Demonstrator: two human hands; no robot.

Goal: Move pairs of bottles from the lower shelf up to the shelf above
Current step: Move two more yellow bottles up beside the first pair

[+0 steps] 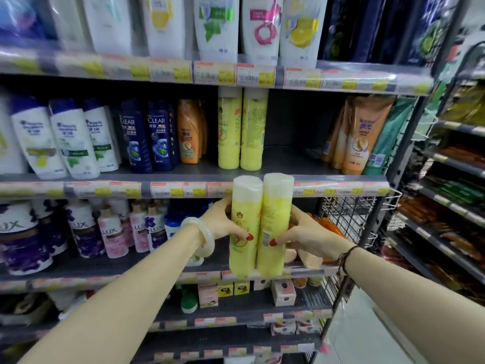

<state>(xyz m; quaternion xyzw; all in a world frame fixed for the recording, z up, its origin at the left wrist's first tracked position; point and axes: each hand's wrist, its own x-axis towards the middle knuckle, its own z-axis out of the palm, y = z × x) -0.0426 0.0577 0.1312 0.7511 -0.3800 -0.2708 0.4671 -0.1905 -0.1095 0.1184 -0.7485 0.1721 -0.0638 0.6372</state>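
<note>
Two tall yellow bottles with white caps (pixel 259 211) stand side by side as a wrapped pair, held upright in front of the shelves. My left hand (pixel 223 222) grips the left bottle's side and my right hand (pixel 304 232) grips the right bottle's side. Their caps reach the front edge of the upper shelf (pixel 288 166); their bases hang level with the lower shelf's (pixel 183 266) front rail. Another yellow pair (pixel 242 130) stands upright on the upper shelf, directly above and behind the held pair.
On the upper shelf, orange bottles (pixel 189 132) stand left of the yellow pair and orange tubes (pixel 359 135) far right, with bare shelf between. Lux bottles (pixel 112 232) fill the lower shelf's left. A wire basket (pixel 349 219) hangs at the right end.
</note>
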